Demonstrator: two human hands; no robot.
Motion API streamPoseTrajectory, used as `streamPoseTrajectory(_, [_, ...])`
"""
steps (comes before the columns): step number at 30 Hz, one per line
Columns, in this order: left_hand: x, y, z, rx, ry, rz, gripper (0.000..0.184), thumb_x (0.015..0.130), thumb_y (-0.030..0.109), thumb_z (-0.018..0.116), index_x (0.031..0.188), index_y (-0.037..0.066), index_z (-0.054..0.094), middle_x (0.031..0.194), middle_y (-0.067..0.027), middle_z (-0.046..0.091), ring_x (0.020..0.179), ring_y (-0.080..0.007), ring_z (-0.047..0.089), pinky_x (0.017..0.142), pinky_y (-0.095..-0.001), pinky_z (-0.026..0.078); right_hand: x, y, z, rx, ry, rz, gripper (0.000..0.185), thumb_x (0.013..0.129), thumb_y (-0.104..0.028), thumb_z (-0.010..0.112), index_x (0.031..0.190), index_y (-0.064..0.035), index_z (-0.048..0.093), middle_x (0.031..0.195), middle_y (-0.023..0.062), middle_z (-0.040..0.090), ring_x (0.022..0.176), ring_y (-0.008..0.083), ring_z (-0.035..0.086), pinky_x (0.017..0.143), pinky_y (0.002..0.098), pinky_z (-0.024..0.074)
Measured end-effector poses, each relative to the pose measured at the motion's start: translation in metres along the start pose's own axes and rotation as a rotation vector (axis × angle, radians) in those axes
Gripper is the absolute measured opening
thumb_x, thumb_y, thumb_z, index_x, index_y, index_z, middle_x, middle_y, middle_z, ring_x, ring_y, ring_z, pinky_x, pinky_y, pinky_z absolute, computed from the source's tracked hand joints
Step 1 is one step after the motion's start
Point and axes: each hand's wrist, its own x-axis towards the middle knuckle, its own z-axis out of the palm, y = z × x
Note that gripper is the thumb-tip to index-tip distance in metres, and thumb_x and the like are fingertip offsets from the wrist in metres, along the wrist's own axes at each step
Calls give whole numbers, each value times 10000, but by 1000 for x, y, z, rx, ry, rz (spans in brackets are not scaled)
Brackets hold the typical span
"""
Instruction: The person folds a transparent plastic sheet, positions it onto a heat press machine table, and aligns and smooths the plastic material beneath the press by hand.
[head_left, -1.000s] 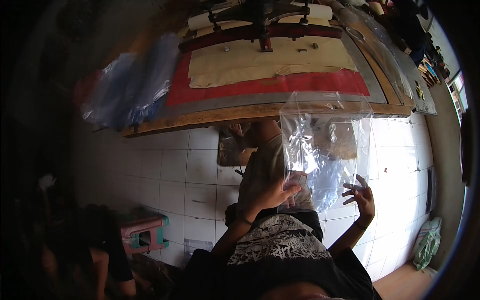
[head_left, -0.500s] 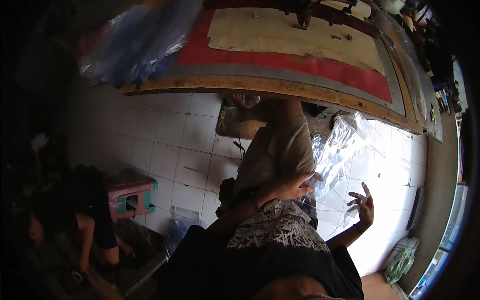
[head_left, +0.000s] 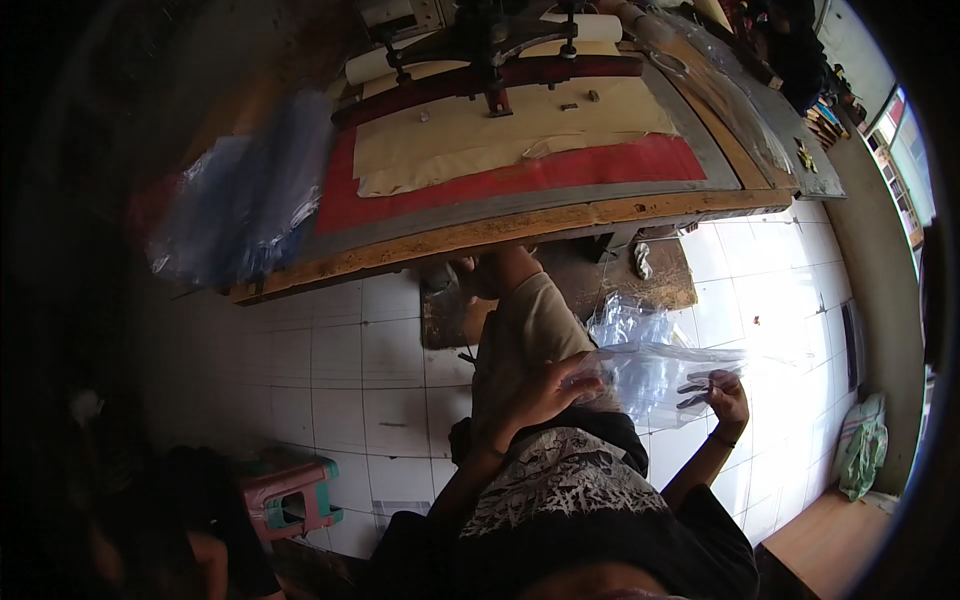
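My left hand (head_left: 548,392) is closed on the near end of a clear plastic sheet (head_left: 650,375), which stretches across in front of my lap. At the sheet's other end, my right hand (head_left: 728,396) pinches the plastic, with some fingers showing through it. Glare hides part of the sheet's right side. Below it, more clear plastic (head_left: 625,322) lies in a shiny heap near the floor beside my leg.
Ahead stands a wood-edged table (head_left: 560,220) with a red sheet (head_left: 490,195), tan sheet (head_left: 480,140) and dark metal press (head_left: 500,70). Plastic sheets (head_left: 235,200) hang over its left corner. A stool (head_left: 295,500) and another person (head_left: 200,530) are at lower left; a sack (head_left: 862,450) at right.
My right hand has come onto the plastic sheet, which is now stretched sideways between both hands instead of hanging from the left. The view has shifted, with the table lower in it.
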Motion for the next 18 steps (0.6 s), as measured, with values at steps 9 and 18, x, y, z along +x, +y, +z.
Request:
streamPoseTrajectory(9, [-20, -16, 28, -384, 90, -201, 594, 1049, 197, 437, 1542, 121, 115, 1175, -180, 642, 790, -204, 714, 617, -285, 602, -2, -17, 35, -170, 103, 210, 722, 869, -289, 713, 1383, 65, 352, 1096, 340, 628, 872, 430, 698, 527, 453, 611])
streamPoseTrajectory(18, [-25, -14, 44, -337, 58, -93, 590, 1046, 266, 438, 1540, 98, 161, 1230, -137, 626, 708, -161, 691, 593, -242, 575, -25, 0, 29, -128, 157, 165, 801, 872, -322, 717, 1413, 83, 288, 1090, 349, 625, 814, 417, 704, 518, 420, 596])
